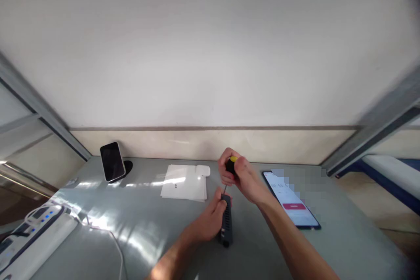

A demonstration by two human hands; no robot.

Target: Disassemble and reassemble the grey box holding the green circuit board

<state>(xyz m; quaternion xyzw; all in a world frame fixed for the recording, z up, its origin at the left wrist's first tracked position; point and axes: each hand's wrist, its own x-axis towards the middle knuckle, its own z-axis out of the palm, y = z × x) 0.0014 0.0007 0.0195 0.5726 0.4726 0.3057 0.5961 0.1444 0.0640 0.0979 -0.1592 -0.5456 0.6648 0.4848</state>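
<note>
Our right hand (243, 176) is curled tight round one yellow-and-black screwdriver (230, 166), pointing down at one dark slotted bar (226, 224) that our left hand (214, 218) grips. Around them, the grey surface (147, 210) carries one stack of white paper (185, 183), two phones (112, 162) and perhaps one power strip (54, 238); a pale wall (210, 52) stands behind.

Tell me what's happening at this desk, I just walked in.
A person's left hand holds a dark slotted bar over the gray table. The right hand grips a black-and-yellow screwdriver, its shaft angled down to the bar's far end; whether the tip is seated is too small to tell. White sheets lie beyond the left hand, and a lit phone lies to the right.
</note>
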